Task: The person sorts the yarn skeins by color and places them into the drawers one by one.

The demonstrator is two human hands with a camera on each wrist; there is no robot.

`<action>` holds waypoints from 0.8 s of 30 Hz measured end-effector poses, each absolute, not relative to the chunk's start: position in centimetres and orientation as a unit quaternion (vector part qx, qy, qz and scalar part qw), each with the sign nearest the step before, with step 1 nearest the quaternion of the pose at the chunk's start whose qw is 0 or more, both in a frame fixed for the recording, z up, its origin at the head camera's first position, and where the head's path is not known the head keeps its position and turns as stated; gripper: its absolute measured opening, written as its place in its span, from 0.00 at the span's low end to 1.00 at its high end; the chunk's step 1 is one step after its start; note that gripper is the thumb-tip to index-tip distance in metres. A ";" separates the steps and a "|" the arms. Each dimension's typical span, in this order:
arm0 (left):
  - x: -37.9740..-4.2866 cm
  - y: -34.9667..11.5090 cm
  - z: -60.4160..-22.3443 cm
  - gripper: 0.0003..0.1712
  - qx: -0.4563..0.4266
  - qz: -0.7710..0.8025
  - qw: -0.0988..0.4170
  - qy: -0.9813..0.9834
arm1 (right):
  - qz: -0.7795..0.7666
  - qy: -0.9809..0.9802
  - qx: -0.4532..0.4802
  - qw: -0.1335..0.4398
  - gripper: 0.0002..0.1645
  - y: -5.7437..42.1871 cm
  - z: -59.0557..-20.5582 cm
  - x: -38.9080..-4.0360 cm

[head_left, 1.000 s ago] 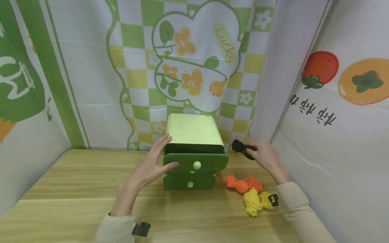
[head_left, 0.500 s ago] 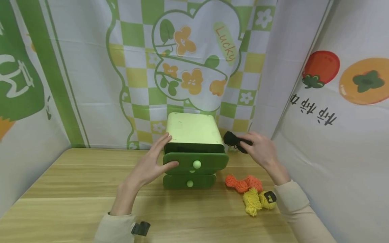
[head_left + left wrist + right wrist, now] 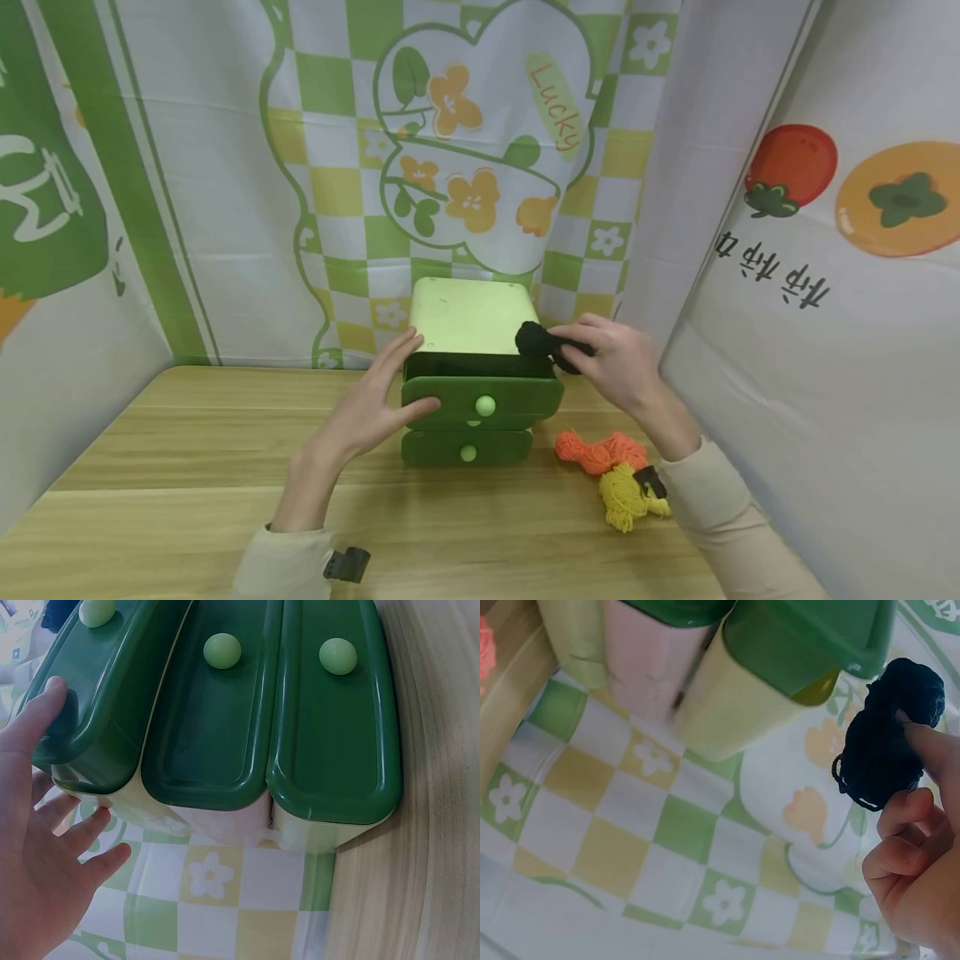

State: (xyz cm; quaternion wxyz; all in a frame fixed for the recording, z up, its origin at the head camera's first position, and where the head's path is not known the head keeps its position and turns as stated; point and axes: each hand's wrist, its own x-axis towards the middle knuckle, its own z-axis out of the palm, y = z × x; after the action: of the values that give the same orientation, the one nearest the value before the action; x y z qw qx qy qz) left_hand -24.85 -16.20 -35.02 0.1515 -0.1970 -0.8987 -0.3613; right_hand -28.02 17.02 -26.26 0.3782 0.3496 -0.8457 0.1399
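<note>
A small drawer chest (image 3: 472,312) with a pale green top and dark green fronts stands on the table. Its top drawer (image 3: 442,400) is pulled out. My left hand (image 3: 363,412) is at the chest's left side, thumb on the top drawer's front and the other fingers spread along the side, as the left wrist view (image 3: 60,855) also shows. Pinched in my right hand (image 3: 622,362) is a black yarn skein (image 3: 535,340), held above the top drawer's right end. In the right wrist view the skein (image 3: 889,739) shows a loose loop; the drawer's inside is mostly hidden.
To the chest's right lie an orange yarn skein (image 3: 600,452) and a yellow yarn skein (image 3: 622,497), the yellow one partly behind the right wrist strap. A lower drawer (image 3: 435,448) is below the top one. Printed cloth (image 3: 345,200) hangs behind the wooden table (image 3: 187,467).
My right hand has carried the black yarn skein leftward, from beside the chest to over the top drawer's right end. The left hand has stayed in place.
</note>
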 end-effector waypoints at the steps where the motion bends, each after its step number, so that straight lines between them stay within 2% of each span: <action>1: -24.8 -16.2 -35.0 0.52 -0.198 -0.360 0.152 -0.899 | 0.137 -0.844 0.351 0.381 0.15 16.8 -26.3 -27.9; 24: -24.7 -16.2 -34.8 0.52 -0.195 -0.368 0.143 -0.898 | 0.113 -0.847 0.391 0.341 0.18 13.7 -26.6 -27.4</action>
State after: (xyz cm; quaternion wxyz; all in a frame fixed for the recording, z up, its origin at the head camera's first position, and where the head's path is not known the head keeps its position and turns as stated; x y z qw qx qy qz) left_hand -24.70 -16.25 -34.83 0.1427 -0.1953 -0.8978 -0.3679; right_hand -27.43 13.73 -26.58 0.3405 0.3912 -0.8475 0.1130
